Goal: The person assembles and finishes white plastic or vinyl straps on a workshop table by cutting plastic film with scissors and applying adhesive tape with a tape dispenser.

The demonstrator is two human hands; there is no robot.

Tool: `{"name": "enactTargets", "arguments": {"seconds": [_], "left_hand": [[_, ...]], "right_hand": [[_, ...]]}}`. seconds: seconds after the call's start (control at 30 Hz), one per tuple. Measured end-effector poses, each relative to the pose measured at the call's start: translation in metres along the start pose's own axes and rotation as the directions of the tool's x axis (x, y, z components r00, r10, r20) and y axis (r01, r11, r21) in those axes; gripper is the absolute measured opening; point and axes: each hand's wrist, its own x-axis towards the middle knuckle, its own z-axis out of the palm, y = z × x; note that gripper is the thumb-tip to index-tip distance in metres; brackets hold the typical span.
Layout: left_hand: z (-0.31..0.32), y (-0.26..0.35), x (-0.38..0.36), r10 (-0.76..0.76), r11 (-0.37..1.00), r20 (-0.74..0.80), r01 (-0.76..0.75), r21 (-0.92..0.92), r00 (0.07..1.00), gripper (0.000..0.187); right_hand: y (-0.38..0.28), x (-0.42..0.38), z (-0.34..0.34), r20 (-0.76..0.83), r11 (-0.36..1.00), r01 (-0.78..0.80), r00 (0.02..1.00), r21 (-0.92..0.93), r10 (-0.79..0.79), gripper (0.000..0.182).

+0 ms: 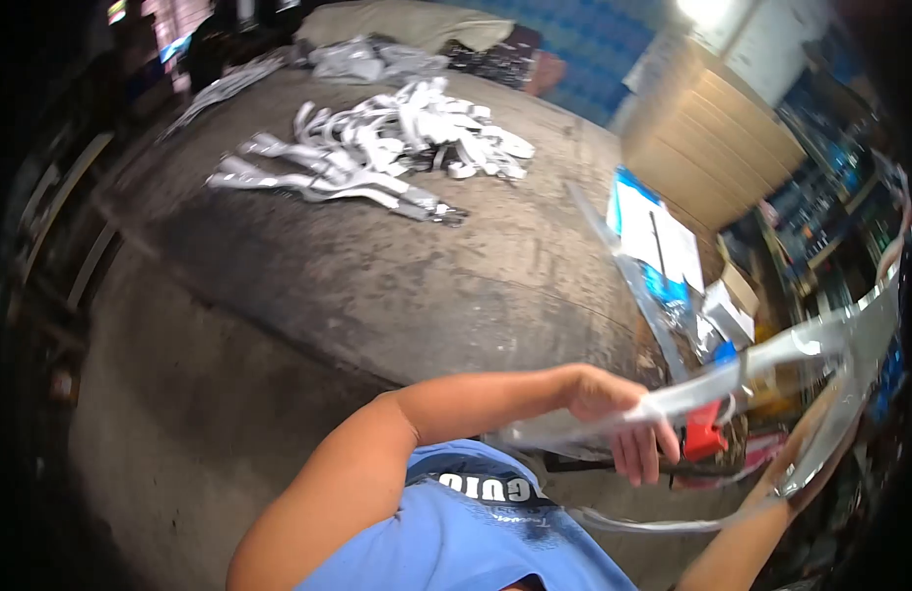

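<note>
Clear plastic: a transparent plastic bag (771, 384) is stretched between both hands at the lower right of the view, above the near edge of the desk (377, 276).
Left hand: the left hand (614, 414) grips the bag's left end, fingers (638, 453) curled down over the film and pressed together on it.
Right hand: the right hand (806, 443) sits behind the bag's right part, seen only through the plastic; it touches the film, but I cannot tell how its fingers lie.
Red item: a small red object (704, 433) shows just beside the left hand, through or behind the bag; what it is stays unclear.
Desk: grey, worn and stained, broad across the middle of the view.
White pile: a heap of white and silvery strips (377, 148) lies on the far part of the desk, well apart from the hands.
Right edge of desk: blue and white packets (653, 236) lie near the bag.
Cardboard: a stack of brown cartons (712, 148) stands beyond the desk's right side.
Clothing: a blue shirt (456, 532) with printed letters fills the bottom of the view.
</note>
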Motion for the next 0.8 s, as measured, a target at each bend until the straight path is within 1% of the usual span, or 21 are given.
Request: {"name": "enactTargets", "arguments": {"seconds": [0.03, 0.1, 0.13, 0.2, 0.23, 0.27, 0.33, 0.37, 0.4, 0.47, 0.5, 0.53, 0.6, 0.63, 0.67, 0.73, 0.77, 0.8], "left_hand": [[0.005, -0.010, 0.000, 0.017, 0.999, 0.020, -0.016, -0.046, 1.000, 0.101], [0.016, -0.021, 0.005, 0.041, 0.995, -0.024, -0.043, -0.086, 0.999, 0.094], [0.021, -0.024, 0.009, 0.056, 0.996, -0.055, -0.060, -0.071, 0.997, 0.092], [0.026, -0.031, 0.017, 0.029, 0.996, -0.021, -0.031, -0.088, 0.999, 0.093], [0.031, -0.033, 0.018, 0.005, 0.988, -0.001, -0.005, -0.156, 1.000, 0.094], [0.033, -0.033, 0.018, 0.011, 0.988, -0.010, -0.013, -0.151, 1.000, 0.094], [0.041, -0.031, 0.016, -0.043, 0.995, 0.005, 0.043, -0.088, 0.999, 0.091], [0.044, -0.030, 0.012, -0.039, 0.992, -0.004, 0.038, -0.122, 0.999, 0.085], [0.045, -0.029, 0.009, -0.040, 0.992, -0.002, 0.039, -0.123, 0.999, 0.085], [0.049, -0.024, 0.003, -0.069, 0.995, 0.012, 0.069, -0.066, 0.998, 0.080], [0.053, -0.020, -0.002, -0.066, 0.994, 0.011, 0.067, -0.086, 0.998, 0.076], [0.056, -0.013, -0.009, -0.067, 0.994, 0.012, 0.068, -0.086, 0.998, 0.076], [0.061, 0.001, -0.023, -0.168, 0.984, 0.002, 0.167, -0.064, 0.986, 0.075], [0.062, 0.003, -0.031, -0.161, 0.986, -0.022, 0.160, -0.038, 0.987, 0.071], [0.065, 0.006, -0.038, -0.163, 0.986, -0.018, 0.163, -0.036, 0.986, 0.071], [0.072, 0.015, -0.054, -0.241, 0.968, -0.143, 0.249, 0.039, 0.960, 0.070], [0.077, 0.018, -0.063, -0.266, 0.962, -0.187, 0.272, 0.009, 0.946, 0.063], [0.080, 0.018, -0.071, -0.276, 0.960, -0.171, 0.280, -0.001, 0.946, 0.063]], "right_hand": [[-0.002, -0.004, 0.002, 0.002, 1.000, -0.010, 1.000, 0.014, 0.010, 0.004], [-0.004, -0.010, 0.008, 0.011, 0.999, -0.027, 1.000, 0.033, 0.027, 0.005], [-0.006, -0.013, 0.011, 0.016, 0.999, -0.036, 0.999, 0.038, 0.036, 0.005], [-0.007, -0.016, 0.018, 0.018, 0.998, -0.040, 0.999, 0.052, 0.039, 0.006], [-0.008, -0.017, 0.020, 0.021, 0.997, -0.041, 0.999, 0.058, 0.040, 0.007], [-0.006, -0.016, 0.021, 0.027, 0.997, -0.047, 0.999, 0.061, 0.045, 0.008], [-0.009, -0.020, 0.020, 0.029, 0.997, -0.048, 0.999, 0.060, 0.046, 0.009], [-0.009, -0.020, 0.022, 0.036, 0.997, -0.046, 0.998, 0.059, 0.044, 0.010], [-0.008, -0.019, 0.021, 0.034, 0.997, -0.044, 0.999, 0.071, 0.042, 0.011], [-0.003, -0.021, 0.023, 0.052, 0.997, -0.046, 0.998, 0.059, 0.043, 0.009], [-0.003, -0.021, 0.025, 0.058, 0.997, -0.040, 0.998, 0.058, 0.037, 0.008], [-0.004, -0.020, 0.028, 0.064, 0.998, -0.034, 0.997, 0.057, 0.030, 0.008], [-0.004, -0.017, 0.032, 0.067, 0.998, -0.022, 0.998, 0.057, 0.018, 0.006], [-0.007, -0.017, 0.036, 0.072, 0.998, -0.012, 0.997, 0.057, 0.008, 0.006], [-0.006, -0.016, 0.037, 0.075, 0.999, -0.004, 0.997, 0.054, 0.000, 0.005], [-0.003, -0.013, 0.040, 0.079, 0.999, 0.012, 0.997, 0.053, -0.016, 0.004], [-0.002, -0.012, 0.041, 0.088, 0.999, 0.020, 0.996, 0.048, -0.024, 0.004], [0.001, -0.013, 0.041, 0.096, 0.999, 0.026, 0.995, 0.037, -0.029, 0.005]]}}
